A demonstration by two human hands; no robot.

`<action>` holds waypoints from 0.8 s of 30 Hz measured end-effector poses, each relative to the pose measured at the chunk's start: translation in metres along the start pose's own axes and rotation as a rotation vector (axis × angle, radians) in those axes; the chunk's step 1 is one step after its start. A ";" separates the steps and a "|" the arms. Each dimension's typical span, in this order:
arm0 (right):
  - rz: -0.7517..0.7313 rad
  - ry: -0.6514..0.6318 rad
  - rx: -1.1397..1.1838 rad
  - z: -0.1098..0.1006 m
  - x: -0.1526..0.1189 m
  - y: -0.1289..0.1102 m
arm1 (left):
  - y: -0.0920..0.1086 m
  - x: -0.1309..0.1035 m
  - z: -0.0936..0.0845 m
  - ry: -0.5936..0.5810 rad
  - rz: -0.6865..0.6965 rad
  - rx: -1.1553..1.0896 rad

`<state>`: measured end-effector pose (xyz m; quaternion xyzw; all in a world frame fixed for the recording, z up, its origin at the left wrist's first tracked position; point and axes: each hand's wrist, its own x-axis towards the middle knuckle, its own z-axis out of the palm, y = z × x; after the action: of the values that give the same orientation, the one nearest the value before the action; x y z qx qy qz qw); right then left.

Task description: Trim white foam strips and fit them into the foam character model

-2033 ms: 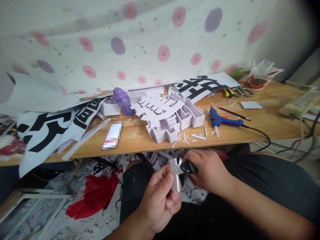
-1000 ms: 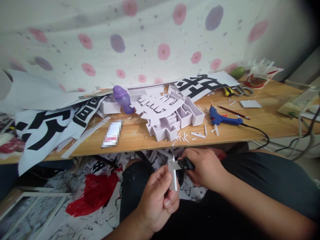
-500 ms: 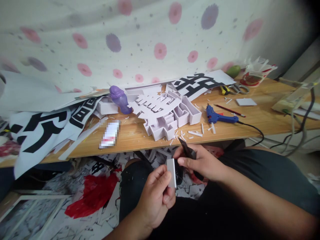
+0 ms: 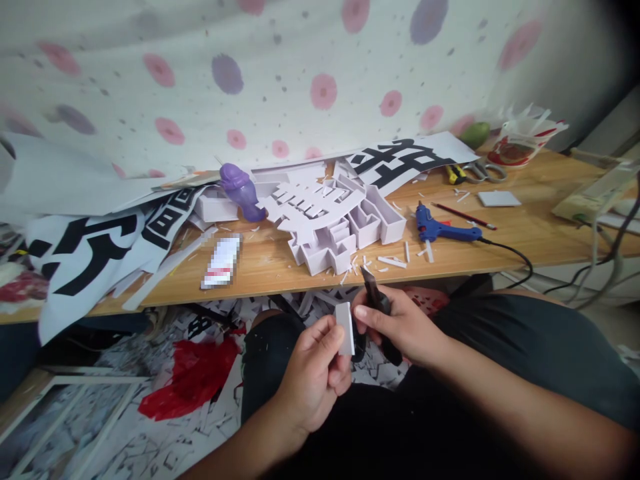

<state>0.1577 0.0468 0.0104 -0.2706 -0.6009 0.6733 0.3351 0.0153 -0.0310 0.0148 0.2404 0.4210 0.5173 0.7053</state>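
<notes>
left grip (image 4: 315,373) pinches a white foam strip (image 4: 345,328); right grip (image 4: 400,323) clasps a black knife (image 4: 376,303).

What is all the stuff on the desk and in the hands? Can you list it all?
foam letter model: 1, white, desk middle
glue gun: 1, blue, right of model
figurine: 1, purple, left of model
printed sheets: several, black on white, desk left and back
scissors: 1, back right
pencil: 1, red, near glue gun
foam strip: 1, white, in left hand
knife: 1, black, in right hand
</notes>
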 end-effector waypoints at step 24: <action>-0.128 0.241 -0.648 -0.075 -0.010 -0.045 | -0.012 0.030 -0.021 -0.170 -0.001 0.439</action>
<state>0.2272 0.0884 0.0448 -0.4024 -0.7551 0.3885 0.3419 0.0072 -0.0092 -0.0166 0.4303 0.4627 0.3910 0.6693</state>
